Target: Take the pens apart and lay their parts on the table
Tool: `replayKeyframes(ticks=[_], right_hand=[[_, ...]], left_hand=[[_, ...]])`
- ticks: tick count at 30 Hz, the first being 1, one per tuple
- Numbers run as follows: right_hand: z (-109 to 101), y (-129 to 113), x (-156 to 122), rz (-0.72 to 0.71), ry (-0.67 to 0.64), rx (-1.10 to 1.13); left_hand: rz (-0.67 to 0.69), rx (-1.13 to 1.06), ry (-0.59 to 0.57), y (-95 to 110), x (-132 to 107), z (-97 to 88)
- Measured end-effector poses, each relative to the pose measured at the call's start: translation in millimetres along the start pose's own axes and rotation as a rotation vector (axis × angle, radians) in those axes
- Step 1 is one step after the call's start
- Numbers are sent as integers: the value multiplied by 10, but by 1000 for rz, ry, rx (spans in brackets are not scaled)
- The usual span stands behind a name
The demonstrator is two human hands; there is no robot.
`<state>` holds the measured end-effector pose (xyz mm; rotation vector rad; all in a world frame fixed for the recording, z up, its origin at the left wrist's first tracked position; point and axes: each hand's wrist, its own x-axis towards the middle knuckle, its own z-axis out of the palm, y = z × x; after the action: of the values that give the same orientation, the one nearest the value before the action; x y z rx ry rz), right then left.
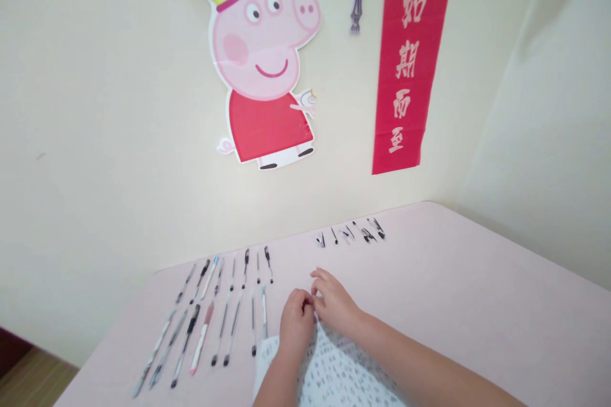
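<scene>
My left hand (296, 323) and my right hand (334, 303) meet near the middle of the pink table (477, 305), fingertips curled together in a pinch. Whatever they hold between them is too small to make out. Both hands rest over the top edge of a white sheet covered in handwriting (334, 372). To the left lie several pens (210, 318) in two rows, side by side. Beyond the hands, near the wall, sits a row of small dark pen caps (353, 233).
The table stands in a corner of cream walls. A cartoon pig cutout (262, 63) and a red banner with characters (405, 57) hang on the back wall. The table's left edge drops to a wooden floor (33, 381).
</scene>
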<state>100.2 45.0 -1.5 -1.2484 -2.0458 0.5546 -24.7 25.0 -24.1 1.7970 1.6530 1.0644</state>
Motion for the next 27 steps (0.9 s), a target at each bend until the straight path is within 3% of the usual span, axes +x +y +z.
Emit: replayKeyframes(ticks=[9,27], right_hand=[[94,-49,-374,35,-40,70],[56,11,-411,-71,-63,67]], left_hand=[[14,29,5,-26,8,12],[34,77,-2,-10,-4,12]])
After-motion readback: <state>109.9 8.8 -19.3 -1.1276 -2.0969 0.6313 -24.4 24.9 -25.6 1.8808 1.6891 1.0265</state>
